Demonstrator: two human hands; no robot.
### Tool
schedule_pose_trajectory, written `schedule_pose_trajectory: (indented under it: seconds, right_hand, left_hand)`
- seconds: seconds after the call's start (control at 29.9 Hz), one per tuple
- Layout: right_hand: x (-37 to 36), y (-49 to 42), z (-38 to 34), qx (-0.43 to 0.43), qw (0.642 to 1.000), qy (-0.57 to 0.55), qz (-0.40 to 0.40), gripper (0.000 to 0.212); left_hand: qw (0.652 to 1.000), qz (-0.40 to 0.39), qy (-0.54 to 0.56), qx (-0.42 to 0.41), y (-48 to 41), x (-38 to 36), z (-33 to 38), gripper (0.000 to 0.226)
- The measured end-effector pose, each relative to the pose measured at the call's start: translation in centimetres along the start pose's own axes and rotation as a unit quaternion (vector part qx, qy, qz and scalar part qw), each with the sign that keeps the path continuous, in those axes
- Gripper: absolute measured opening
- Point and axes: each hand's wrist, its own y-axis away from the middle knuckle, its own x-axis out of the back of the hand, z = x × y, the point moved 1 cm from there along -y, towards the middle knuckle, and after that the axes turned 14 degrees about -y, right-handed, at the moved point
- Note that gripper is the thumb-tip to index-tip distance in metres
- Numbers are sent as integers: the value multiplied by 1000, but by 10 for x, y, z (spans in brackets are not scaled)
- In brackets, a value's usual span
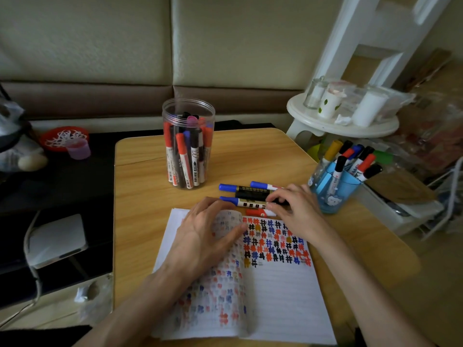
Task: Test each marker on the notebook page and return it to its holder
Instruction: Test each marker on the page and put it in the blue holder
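Notebook point(275, 291) open flat on the wooden table point(140, 221), right page half filled with red, blue and black marks, left hand point(208, 236) spread loose across the curled left page, grip released. Loose markers point(246, 196) lying side by side just beyond the top edge, right hand point(293, 206) resting on them, fingertips touching the barrels; whether clenched round one, cannot tell. Clear jar point(188, 144) of markers farther back, blue holder point(338, 184) near the right edge.
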Motion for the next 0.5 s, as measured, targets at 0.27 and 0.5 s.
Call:
schedule_pose_trajectory:
  seconds: [0.27,0.5]
  right_hand:
    - [10,-14,-15,-5,998,-2,-59,23]
    - [23,11,-17,-6,993,-116,-19,13]
  left_hand:
    - [1000,6,10,3,0,0,0,58]
    - [998,48,36,-14,-3,4,5,51]
